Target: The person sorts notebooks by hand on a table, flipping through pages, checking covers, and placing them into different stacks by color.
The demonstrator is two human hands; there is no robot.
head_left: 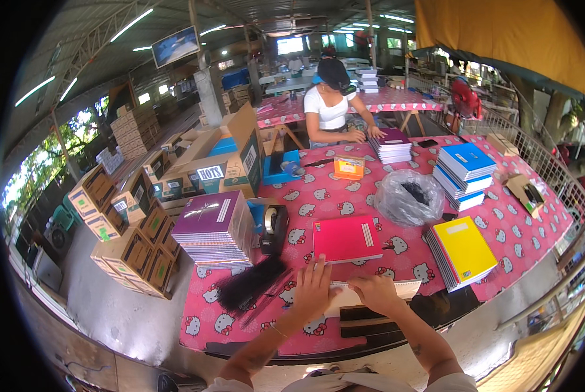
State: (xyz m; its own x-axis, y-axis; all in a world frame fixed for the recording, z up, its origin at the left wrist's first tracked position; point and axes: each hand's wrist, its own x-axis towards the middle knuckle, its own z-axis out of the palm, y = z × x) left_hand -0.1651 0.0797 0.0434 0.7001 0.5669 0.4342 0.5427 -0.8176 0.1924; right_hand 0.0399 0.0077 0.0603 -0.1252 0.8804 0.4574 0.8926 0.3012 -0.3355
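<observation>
My left hand [314,291] lies with its fingers stretched out, their tips at the lower left corner of a red notebook [347,239]. Its thumb side rests by a pale notebook [407,289] nearest to me, whose bound edge shows. Over this pale notebook bends my right hand [375,293], fingers curled on it; part of the notebook is hidden under both hands. Left of my hands is a bundle of thin black strips [250,285]. Behind the bundle stands a black tape dispenser [275,230], beside a tall stack of purple notebooks [213,225].
Yellow notebooks [464,249] and blue notebooks [464,171] are stacked on the right, near a clear plastic bag [410,198]. Across the pink patterned table [315,196], a person [332,108] handles purple notebooks [392,145]. Cardboard boxes [204,175] crowd the left side.
</observation>
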